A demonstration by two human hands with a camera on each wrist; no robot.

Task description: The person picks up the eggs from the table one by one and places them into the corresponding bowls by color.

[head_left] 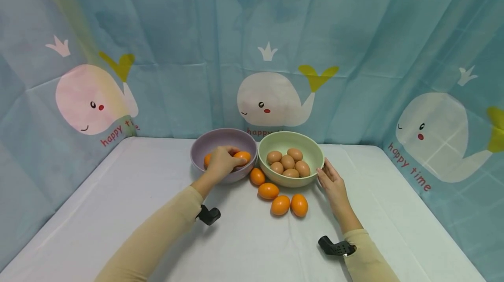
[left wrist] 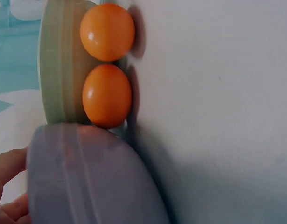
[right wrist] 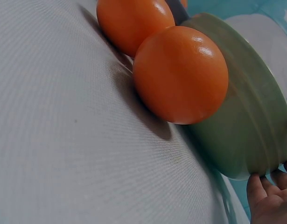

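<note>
In the head view my left hand [head_left: 222,160] reaches into the purple bowl [head_left: 201,138], thumb and fingers pinching a glossy orange egg [head_left: 243,158]. Another orange egg [head_left: 207,160] lies in that bowl, partly covered by the hand. The left wrist view shows the bowl's purple side [left wrist: 96,182], which hides what the fingers hold. My right hand [head_left: 332,186] touches the right side of the green bowl [head_left: 313,151] with fairly straight fingers. Several brown eggs [head_left: 288,162] sit inside the green bowl. In the right wrist view the fingertips [right wrist: 256,184] meet its outer wall.
On the white tablecloth [head_left: 244,238], several orange eggs [head_left: 268,191] lie before the bowls, one [head_left: 257,176] close to where the bowls meet. A blue curtain [head_left: 165,54] with whale prints stands behind the bowls and along the sides.
</note>
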